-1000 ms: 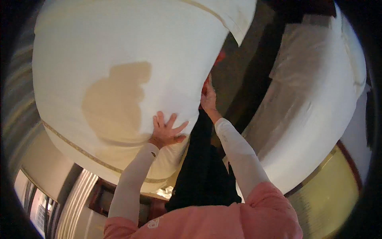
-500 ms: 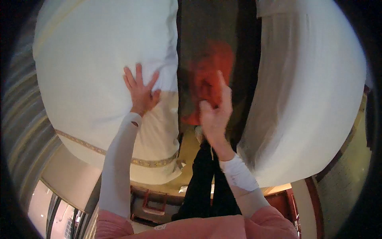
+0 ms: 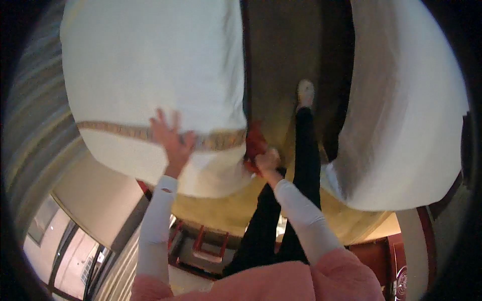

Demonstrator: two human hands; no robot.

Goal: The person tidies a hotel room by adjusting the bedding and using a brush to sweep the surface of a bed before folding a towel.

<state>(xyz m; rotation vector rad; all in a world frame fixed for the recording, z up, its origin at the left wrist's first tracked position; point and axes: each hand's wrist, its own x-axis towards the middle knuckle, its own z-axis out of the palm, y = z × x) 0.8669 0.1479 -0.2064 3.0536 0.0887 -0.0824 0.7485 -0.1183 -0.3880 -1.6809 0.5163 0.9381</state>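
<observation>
My left hand [image 3: 173, 145] is over a large white cloth [image 3: 150, 75] that covers a wide surface, its fingers spread and slightly blurred. It lies at a patterned band [image 3: 221, 141] running across the cloth, holding nothing; whether it touches the cloth I cannot tell. My right hand [image 3: 268, 159] is closed around a soft red cloth [image 3: 256, 139], beside the draped edge of the white cloth. Part of the red cloth is hidden behind the hand.
A second white-covered surface [image 3: 401, 115] stands on the right. Between the two runs a strip of dark floor [image 3: 281, 60], where one of my feet [image 3: 306, 94] steps forward. Striped curtains [image 3: 37, 135] hang at left, and a red-framed chair [image 3: 208, 246] is near my legs.
The red cloth, spread out and blurred before, is now lower and bunched close to the white edge. Both hands appear over the patterned band's end of the cloth. One foot has come forward.
</observation>
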